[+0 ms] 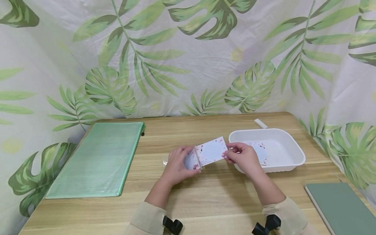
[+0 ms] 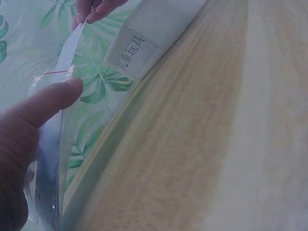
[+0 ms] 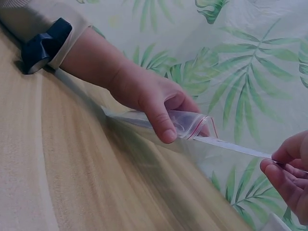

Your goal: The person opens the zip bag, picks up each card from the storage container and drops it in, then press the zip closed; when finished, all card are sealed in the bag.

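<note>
My left hand (image 1: 176, 168) grips a clear zip bag (image 3: 185, 124) with a red line along its mouth, thumb on one side and fingers on the other. A white card (image 1: 212, 150) with small floral prints and a few printed lines sticks out of the bag's mouth toward the right. Its outer end is pinched between thumb and fingers of my right hand (image 1: 244, 158). The rest of it is inside the bag, partly hidden by my left hand. Bag and card are held above the table, beside a white plastic basin (image 1: 299, 157). In the basin lies a similar printed card (image 1: 260, 152).
A green mesh zip pouch (image 1: 97, 160) lies flat at the left. At the right front is a grey-green notebook (image 1: 342, 205). A small white bar (image 1: 260, 123) lies behind the basin. Leaf-patterned cloth (image 1: 205, 65) hangs behind the wooden table (image 1: 205, 209).
</note>
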The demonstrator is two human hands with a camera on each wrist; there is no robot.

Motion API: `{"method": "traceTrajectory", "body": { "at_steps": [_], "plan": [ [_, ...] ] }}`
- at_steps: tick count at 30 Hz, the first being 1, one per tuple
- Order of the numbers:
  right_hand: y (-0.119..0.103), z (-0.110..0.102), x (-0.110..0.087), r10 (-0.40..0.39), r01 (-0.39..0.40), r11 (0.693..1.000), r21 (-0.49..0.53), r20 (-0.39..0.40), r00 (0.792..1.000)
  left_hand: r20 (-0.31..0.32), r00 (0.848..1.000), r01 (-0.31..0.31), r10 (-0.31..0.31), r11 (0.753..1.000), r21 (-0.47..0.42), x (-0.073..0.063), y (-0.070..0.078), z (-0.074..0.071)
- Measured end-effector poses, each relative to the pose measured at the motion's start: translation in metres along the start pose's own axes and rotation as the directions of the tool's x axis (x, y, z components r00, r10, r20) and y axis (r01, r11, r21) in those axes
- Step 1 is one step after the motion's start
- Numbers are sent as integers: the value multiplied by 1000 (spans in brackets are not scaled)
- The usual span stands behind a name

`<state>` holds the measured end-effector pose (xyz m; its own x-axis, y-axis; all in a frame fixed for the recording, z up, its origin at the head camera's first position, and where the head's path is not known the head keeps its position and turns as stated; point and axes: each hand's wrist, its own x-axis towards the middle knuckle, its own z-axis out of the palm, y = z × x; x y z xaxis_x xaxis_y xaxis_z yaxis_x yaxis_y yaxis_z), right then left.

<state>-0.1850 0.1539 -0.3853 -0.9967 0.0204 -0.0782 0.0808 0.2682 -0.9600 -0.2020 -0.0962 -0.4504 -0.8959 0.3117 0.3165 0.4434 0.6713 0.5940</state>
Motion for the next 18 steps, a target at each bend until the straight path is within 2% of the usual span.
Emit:
{"method": "traceTrajectory", "body": {
  "at_steps": [3, 18],
  "plan": [
    [-3, -1, 0, 0, 0, 1000, 4, 12, 1000, 15, 1000, 6, -6, 1000, 9, 0, 0, 0],
    [-7, 0, 1, 11, -12, 1000, 14, 48, 999, 11, 1000, -10, 10, 1000, 15, -1, -2, 1]
  ]
}}
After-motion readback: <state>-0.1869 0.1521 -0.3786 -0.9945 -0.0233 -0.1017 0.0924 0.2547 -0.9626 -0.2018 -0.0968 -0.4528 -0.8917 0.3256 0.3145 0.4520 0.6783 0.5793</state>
